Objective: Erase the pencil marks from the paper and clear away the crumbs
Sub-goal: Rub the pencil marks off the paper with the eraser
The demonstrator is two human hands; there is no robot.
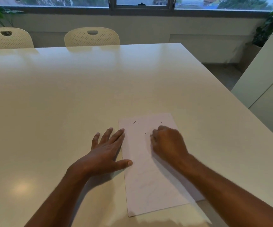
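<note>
The left hand (107, 151) lay flat, fingers straight, steadying the paper (150, 169); the right hand (167, 141), clenched, hid whatever it rubbed with, near the crumbs (135, 122).

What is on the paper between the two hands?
Head view: mostly bare paper, one dark crumb near the right hand; left hand flat.

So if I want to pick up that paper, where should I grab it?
Probably the paper's near left corner, coming from the front. The sheet lies flat on the table, so a corner must be lifted first. The left hand presses its left edge and the right hand rests on its far part.
</note>
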